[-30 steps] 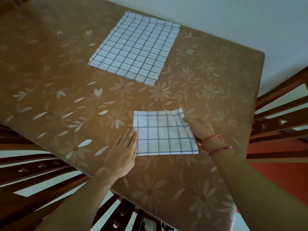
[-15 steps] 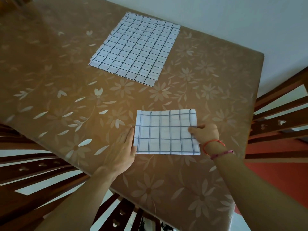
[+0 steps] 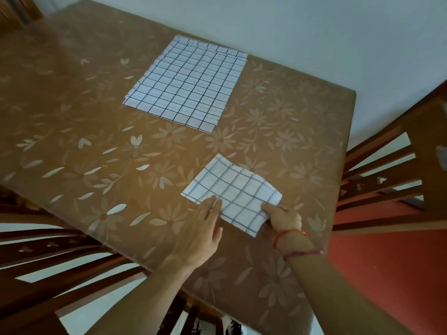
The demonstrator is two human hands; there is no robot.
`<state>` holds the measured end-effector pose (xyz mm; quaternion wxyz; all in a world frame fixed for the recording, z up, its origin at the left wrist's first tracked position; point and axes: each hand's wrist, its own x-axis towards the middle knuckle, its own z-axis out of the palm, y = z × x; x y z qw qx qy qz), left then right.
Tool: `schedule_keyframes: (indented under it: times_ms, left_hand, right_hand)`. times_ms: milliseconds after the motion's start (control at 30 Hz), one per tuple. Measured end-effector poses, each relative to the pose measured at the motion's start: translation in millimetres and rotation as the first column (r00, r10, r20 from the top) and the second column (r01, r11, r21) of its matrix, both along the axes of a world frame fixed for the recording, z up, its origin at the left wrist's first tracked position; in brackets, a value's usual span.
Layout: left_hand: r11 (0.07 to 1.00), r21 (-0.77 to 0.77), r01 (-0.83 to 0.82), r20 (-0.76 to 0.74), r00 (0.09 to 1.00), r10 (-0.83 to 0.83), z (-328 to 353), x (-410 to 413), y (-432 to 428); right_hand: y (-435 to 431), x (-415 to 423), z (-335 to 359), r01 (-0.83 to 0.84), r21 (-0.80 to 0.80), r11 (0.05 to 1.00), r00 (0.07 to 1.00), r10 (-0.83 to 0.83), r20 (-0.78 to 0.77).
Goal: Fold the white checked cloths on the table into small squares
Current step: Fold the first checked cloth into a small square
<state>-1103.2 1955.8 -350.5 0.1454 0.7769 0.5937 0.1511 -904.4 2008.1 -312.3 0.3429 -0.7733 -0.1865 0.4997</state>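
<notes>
Folded cloth (image 3: 232,193): laid on the near right part of the table (image 3: 72,122), folded to a small checked rectangle; its far edge is slightly rippled.
Change in cloth: half a second ago its edges were lined up with the table's near edge; it is now turned on the diagonal, with one corner pointed away from the person.
Left hand (image 3: 202,229): fingers are kept straight and together, and nothing is gripped. The fingertips (image 3: 215,201) are now laid on the cloth's near left edge, where earlier the hand was flat on the table just beside that edge.
Right hand (image 3: 284,217): the cloth's near right corner is pinched, thumb on top and fingers curled beneath. Earlier the right edge was held higher up.
Unfolded cloths (image 3: 186,83): stacked flat at the far side of the table, well apart from the folded one; no change is seen.
Bracelets (image 3: 290,234): two cords are worn on the right wrist.
</notes>
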Motion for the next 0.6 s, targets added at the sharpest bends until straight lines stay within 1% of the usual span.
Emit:
schedule_keyframes:
  times_ms: [33, 100, 133, 200, 233, 267, 333, 367, 433, 467, 533, 567, 600]
  left_hand:
    - [1.0, -0.001, -0.006, -0.014, 1.0, 0.006, -0.1, 3.9, -2.3]
    - [1.0, -0.004, -0.025, -0.062, 0.998, 0.025, -0.8, 7.6, -6.4]
    - [0.999, 0.001, -0.038, -0.091, 0.995, 0.038, -1.3, 8.2, -8.4]
    - [0.998, -0.014, -0.063, -0.13, 0.99, 0.061, -2.8, 8.7, -12.8]
    - [0.996, -0.033, -0.077, -0.141, 0.987, 0.071, -4.3, 8.9, -14.8]
    - [0.995, -0.05, -0.088, -0.148, 0.986, 0.08, -6.8, 8.7, -16.6]
    - [0.992, -0.084, -0.091, -0.166, 0.983, 0.076, -12.2, 6.7, -19.9]
    - [0.992, -0.092, -0.084, -0.178, 0.982, 0.066, -14.7, 4.7, -21.4]
    - [0.992, -0.109, -0.066, -0.186, 0.981, 0.045, -18.3, -0.2, -24.0]
    - [0.992, -0.115, -0.054, -0.188, 0.982, 0.032, -19.9, -2.6, -25.4]
    - [0.993, -0.113, -0.028, -0.177, 0.984, 0.008, -20.5, -7.1, -26.7]
    - [0.995, -0.1, -0.024, -0.162, 0.987, 0.008, -20.6, -9.7, -27.7]
    - [0.996, -0.088, -0.019, -0.154, 0.988, 0.005, -19.6, -12.1, -28.8]
  right_hand:
    - [-4.5, -3.4, -0.3, 0.003, -0.015, 1.0, 1.0, -0.003, -0.019]
    - [-13.8, -10.9, -3.2, 0.059, -0.049, 0.997, 0.993, -0.064, -0.1]
    - [-18.5, -15.2, -2.6, 0.086, -0.054, 0.995, 0.986, -0.092, -0.141]
    - [-26.1, -21.7, -5.5, 0.088, -0.036, 0.996, 0.978, -0.093, -0.189]
    - [-30.0, -24.5, -7.0, 0.09, -0.035, 0.995, 0.969, -0.096, -0.229]
    - [-34.4, -27.8, -5.9, 0.098, -0.04, 0.994, 0.947, -0.105, -0.304]
    - [-42.4, -30.3, -5.1, 0.078, -0.02, 0.997, 0.884, -0.078, -0.462]
    - [-45.2, -30.3, -4.0, 0.035, 0.0, 0.999, 0.861, -0.031, -0.508]
    - [-50.2, -27.1, -6.0, -0.067, 0.056, 0.996, 0.838, 0.087, -0.539]
    - [-51.8, -23.0, -8.6, -0.124, 0.098, 0.987, 0.841, 0.157, -0.518]
    - [-55.2, -16.8, -5.4, -0.311, 0.18, 0.933, 0.857, 0.357, -0.373]
    - [-56.0, -11.4, -10.7, -0.403, 0.179, 0.898, 0.87, 0.436, -0.229]
    - [-57.8, -6.9, -9.0, -0.495, 0.15, 0.856, 0.86, 0.507, -0.059]
